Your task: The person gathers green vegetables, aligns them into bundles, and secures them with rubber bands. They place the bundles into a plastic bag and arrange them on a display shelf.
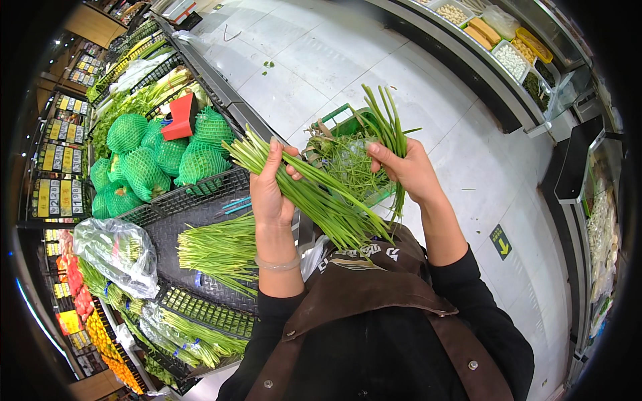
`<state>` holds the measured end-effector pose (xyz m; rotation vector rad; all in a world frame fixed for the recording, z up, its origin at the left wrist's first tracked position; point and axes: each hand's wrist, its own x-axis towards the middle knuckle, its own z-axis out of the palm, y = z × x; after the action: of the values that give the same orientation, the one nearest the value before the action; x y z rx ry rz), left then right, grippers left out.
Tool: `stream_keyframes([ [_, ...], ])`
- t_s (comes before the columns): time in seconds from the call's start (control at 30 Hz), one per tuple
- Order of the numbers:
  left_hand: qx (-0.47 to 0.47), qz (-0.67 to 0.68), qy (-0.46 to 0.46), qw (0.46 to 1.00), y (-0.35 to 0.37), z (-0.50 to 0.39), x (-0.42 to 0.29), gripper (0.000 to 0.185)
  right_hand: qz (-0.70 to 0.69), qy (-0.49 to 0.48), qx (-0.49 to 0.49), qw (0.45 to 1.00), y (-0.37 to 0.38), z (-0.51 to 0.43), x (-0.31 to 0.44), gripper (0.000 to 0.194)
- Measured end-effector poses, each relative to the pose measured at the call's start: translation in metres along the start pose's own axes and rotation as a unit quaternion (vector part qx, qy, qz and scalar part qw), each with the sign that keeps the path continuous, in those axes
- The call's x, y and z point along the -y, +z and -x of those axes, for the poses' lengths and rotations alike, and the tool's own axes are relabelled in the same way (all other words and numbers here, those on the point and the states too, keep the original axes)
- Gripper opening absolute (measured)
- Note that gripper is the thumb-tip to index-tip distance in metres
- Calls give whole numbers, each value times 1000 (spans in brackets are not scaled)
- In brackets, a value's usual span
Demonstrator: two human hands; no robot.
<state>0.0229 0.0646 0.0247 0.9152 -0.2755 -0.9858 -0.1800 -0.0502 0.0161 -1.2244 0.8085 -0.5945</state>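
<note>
A large bunch of long green garlic chives point(321, 200) lies across my left hand point(276, 183), whose thumb and fingers are closed around its pale stem ends. To the right, my right hand point(401, 163) grips a smaller bunch of green stalks point(388, 115), held roughly upright. Below and between the hands, a green plastic basket point(333, 114) on the floor side holds loose, tangled green trimmings point(346, 163). Left of my left forearm, another pile of chives point(215, 248) rests on the black textured display surface point(168, 235).
Green-netted round vegetables point(145, 173) sit in a black crate with a red object point(179, 118) on top. A clear plastic bag point(118, 253) and bundled greens point(195, 341) lie lower left. Blue-handled slim tools point(236, 205) are near my left wrist. Refrigerated counters point(481, 75) line the right.
</note>
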Motion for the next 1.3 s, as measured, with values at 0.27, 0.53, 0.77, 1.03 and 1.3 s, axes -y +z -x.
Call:
stream_keyframes([
  [0.27,-30,-4,2,1000,2,-1,-2,18,95,-4,177,980,-4,19,2,33],
  [0.53,-53,19,27,998,-1,-3,-6,19,154,-39,224,962,-7,22,-1,32],
  [0.77,-51,10,45,998,-7,-4,-6,20,186,-80,246,948,-7,22,-3,30],
  [1.03,-72,-6,89,993,-7,-2,-2,25,74,-24,93,993,-10,27,7,20],
  [1.3,-158,-45,160,973,0,-1,-3,27,-62,-31,26,997,-12,28,6,19],
])
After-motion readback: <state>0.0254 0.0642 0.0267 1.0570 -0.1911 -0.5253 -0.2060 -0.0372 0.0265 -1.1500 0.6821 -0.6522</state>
